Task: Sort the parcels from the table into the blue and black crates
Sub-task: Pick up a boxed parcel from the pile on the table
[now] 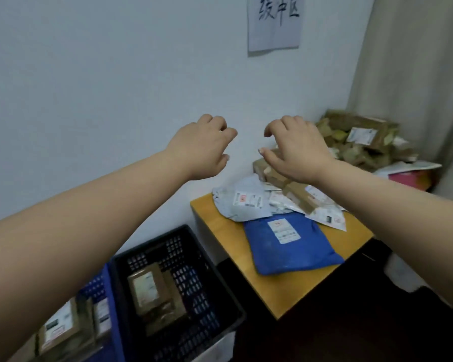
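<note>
**A:** Why were the parcels lying as they did at that moment?

**B:** You had a heap still waiting on the bench (249, 259), pushed toward the wall. The blue parcel (290, 244) lay flat at the front, its label facing up, so I judge you could read it before choosing a crate. Behind it the grey mailers (242, 203) overlapped each other, and brown boxes (280, 176) were piled at the back. The black crate (215, 280) stood on the floor just beside the bench, already holding a brown parcel (148, 287). The blue crate (110, 307) stood touching it on the left, also with parcels inside. Keeping them so near made each drop short, I think.

**A:** And your hands?

**B:** Your left hand (207, 145) was raised in front of the wall, fingers loosely bent, holding nothing. Your right hand (296, 150) hovered above the brown boxes, fingers curved downward and spread, the thumb apart from them. It gripped nothing. Whether a fingertip already touched the top box, I cannot tell, because the hand covers that place.

**A:** How far was the sorting?

**B:** Only partly done, in my judgement. A further pile of boxes (361, 137) sat in the corner, beside the curtain (416, 74).
</note>
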A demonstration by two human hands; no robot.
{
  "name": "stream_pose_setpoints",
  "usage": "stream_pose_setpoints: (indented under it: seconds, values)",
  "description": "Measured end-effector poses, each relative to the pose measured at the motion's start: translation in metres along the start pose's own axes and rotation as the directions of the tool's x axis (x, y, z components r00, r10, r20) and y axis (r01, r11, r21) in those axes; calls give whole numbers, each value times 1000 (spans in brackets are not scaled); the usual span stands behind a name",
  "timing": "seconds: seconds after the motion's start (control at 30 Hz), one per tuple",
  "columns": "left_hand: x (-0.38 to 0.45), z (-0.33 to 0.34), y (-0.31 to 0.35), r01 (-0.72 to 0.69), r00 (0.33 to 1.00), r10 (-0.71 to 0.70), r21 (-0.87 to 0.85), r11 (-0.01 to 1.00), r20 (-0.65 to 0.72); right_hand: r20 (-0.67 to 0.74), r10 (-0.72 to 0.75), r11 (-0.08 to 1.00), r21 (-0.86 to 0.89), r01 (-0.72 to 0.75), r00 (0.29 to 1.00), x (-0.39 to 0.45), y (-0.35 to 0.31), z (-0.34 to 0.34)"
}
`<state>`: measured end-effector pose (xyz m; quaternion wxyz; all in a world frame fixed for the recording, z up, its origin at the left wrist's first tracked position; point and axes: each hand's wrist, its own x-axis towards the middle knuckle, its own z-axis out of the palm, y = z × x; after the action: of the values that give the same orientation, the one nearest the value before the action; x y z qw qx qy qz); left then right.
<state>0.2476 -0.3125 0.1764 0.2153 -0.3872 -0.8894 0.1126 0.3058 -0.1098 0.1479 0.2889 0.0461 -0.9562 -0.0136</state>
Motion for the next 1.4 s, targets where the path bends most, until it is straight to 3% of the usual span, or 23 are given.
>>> stream_pose_setpoints:
  seconds: [0.23, 0.47, 0.57, 0.73, 0.97, 1.1, 1.4]
  values:
    - [118, -52, 136, -103, 984, 90, -80, 991, -151, 3, 68, 993, -101, -67, 998, -37, 161, -62]
    - [189, -48, 203, -172, 984, 170, -45, 984, -61, 45, 178, 976, -133, -171, 983, -87, 255, -63]
    - [213, -34, 220, -193, 981, 189, -85, 977, -52, 77, 230, 968, -121, -220, 970, -104, 285, -53]
    - [250, 11, 246, -123, 991, 132, -315, 941, 10, 156, 276, 960, -100, -263, 948, -116, 328, -28]
    - [318, 83, 268, -97, 992, 121, -443, 891, 25, 275, 306, 952, -72, -298, 912, -102, 390, 40]
    - [363, 128, 273, -65, 985, 131, -471, 880, 110, 385, 319, 944, -50, -326, 866, -81, 430, 84]
    - [444, 185, 283, -36, 957, 174, -496, 867, 234, 446, 334, 929, -9, -369, 830, -46, 502, 143]
